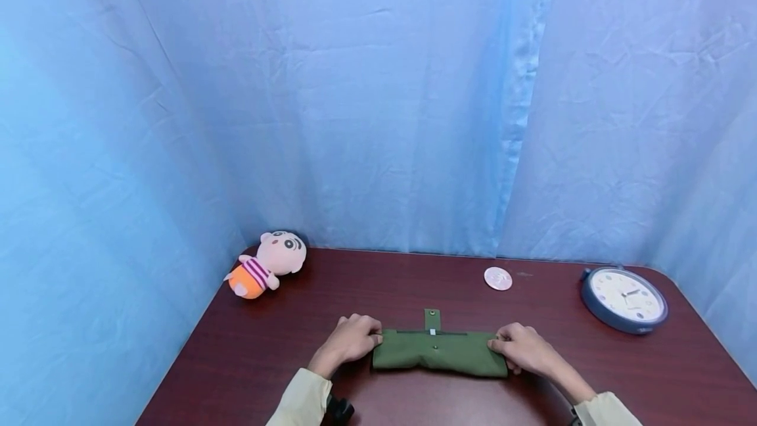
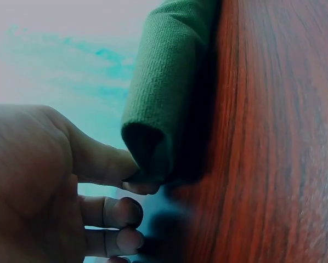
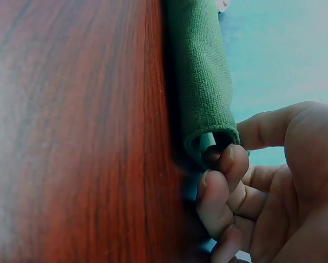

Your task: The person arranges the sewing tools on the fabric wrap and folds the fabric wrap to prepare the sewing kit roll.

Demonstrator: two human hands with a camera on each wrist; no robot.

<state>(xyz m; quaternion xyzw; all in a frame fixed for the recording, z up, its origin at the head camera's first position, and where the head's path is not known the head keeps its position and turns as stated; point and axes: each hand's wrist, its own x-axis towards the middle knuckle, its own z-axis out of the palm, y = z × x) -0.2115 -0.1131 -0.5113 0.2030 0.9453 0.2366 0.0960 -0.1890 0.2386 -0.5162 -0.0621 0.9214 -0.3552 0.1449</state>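
Observation:
A green fabric pouch (image 1: 439,355) lies folded across the table in the head view, and a narrow tab (image 1: 432,318) with a snap sticks out from its far side. My left hand (image 1: 353,339) pinches the pouch's left end near the far corner. At the opposite end, my right hand (image 1: 523,349) grips the fabric between thumb and fingers. Both wrist views show the rolled, hollow ends: the left pouch end (image 2: 164,76) meets my thumb and a finger, and fingers of the right hand (image 3: 295,181) reach into the opening of the fold.
On the dark red wooden table (image 1: 367,288), a plush doll (image 1: 266,265) lies at the back left. A pale round disc (image 1: 498,279) is behind the pouch, and a round clock (image 1: 625,299) lies at the right. Blue curtains (image 1: 384,117) hang around the table.

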